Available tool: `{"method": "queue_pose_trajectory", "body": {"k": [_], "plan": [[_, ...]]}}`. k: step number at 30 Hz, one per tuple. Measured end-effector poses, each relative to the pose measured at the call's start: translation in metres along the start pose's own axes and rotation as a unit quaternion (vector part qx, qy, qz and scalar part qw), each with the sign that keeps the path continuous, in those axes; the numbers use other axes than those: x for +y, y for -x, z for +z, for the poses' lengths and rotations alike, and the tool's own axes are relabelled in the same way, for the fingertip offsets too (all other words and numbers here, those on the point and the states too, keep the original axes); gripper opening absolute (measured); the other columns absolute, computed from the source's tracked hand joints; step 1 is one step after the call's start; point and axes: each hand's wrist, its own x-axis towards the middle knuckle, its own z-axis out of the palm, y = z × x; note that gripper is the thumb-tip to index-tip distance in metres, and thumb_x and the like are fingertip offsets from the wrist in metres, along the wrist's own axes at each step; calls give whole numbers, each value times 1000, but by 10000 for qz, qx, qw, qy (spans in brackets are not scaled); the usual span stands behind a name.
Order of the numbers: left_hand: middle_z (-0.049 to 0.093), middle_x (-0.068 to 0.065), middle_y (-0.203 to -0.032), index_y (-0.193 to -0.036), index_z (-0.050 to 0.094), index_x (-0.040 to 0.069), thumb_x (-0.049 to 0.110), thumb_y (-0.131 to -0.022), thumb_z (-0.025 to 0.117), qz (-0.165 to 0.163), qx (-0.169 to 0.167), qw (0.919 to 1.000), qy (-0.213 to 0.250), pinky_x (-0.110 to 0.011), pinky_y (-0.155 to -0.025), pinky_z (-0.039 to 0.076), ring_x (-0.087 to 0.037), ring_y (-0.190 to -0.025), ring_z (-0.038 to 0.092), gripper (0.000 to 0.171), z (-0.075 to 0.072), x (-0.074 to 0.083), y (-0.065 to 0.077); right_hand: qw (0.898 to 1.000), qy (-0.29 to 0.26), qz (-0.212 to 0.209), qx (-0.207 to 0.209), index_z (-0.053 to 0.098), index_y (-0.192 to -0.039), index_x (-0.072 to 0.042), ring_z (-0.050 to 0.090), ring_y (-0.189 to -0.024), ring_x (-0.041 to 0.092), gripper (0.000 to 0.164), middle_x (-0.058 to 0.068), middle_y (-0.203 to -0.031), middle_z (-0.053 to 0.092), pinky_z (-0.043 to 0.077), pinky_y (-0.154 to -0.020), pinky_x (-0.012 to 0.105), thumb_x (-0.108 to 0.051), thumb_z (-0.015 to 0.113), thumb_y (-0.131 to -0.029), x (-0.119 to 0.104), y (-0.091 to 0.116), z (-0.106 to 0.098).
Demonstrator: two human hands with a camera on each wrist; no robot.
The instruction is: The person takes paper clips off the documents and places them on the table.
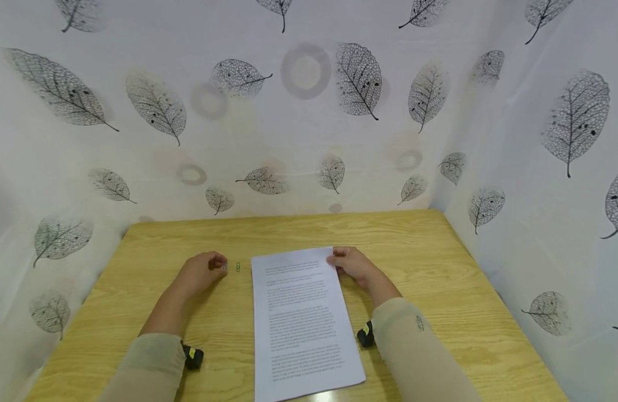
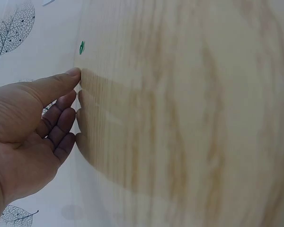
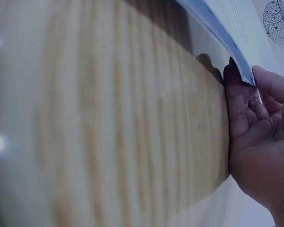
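Note:
My right hand [image 1: 356,264] pinches the upper right corner of a stack of printed paper sheets [image 1: 298,324], thumb on top and fingers underneath. That corner stands a little off the table in the right wrist view, where the stack's edge [image 3: 227,40] meets the thumb. My left hand [image 1: 203,272] rests its fingertips on the table left of the stack. A small bluish thing, perhaps a paper clip [image 1: 225,267], shows at those fingertips. In the left wrist view a gap separates thumb and fingers. Between this hand and the paper lies a green paper clip [image 1: 238,267].
The wood-grain table [image 1: 414,245] meets a white leaf-print curtain [image 1: 298,139] at the back and sides. Black wrist devices sit at the left sleeve [image 1: 192,356] and the right sleeve [image 1: 365,334].

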Motion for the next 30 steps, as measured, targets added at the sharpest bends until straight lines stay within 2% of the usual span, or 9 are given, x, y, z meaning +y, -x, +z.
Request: {"method": "queue_pose_trajectory", "body": {"k": [5,14,22,26,30], "plan": [[74,-20,-128,-134,69,0,22,-106,71,-8,24,10000,-16,-60,-109,54,-42,-124,67,36,-1,-2,0,10000,1,-21,44,66,-141,6,71,-95,11,36,21,-131,74,59,-82,23,-11,63,-109,-3,1,0],[75,-21,-126,-135,69,0,21,-105,71,165,115,9997,-165,-58,-109,55,-42,-123,69,36,4,-4,2,9999,2,-44,114,64,-141,8,70,-91,12,37,21,-126,75,59,-80,24,-9,62,-109,-2,3,2],[70,-24,-137,-148,57,-2,25,-111,62,81,187,9998,-78,-61,-109,55,-46,-130,65,46,4,3,13,9990,111,-67,421,55,-152,8,69,-104,17,47,29,-148,64,59,-84,25,-11,62,-109,10,-2,6],[68,-24,-142,-150,56,0,28,-112,58,107,290,9995,-109,-64,-108,54,-49,-134,62,47,3,13,24,9985,112,-162,520,58,-150,6,71,-105,17,43,25,-140,69,61,-85,27,-11,60,-110,4,3,7],[66,-22,-146,-151,57,2,31,-113,55,113,341,9992,-195,-68,-110,51,-50,-136,60,47,1,24,38,9975,99,-365,598,61,-138,2,73,-93,13,30,19,-120,77,60,-78,26,-9,60,-110,-7,7,7]]}}
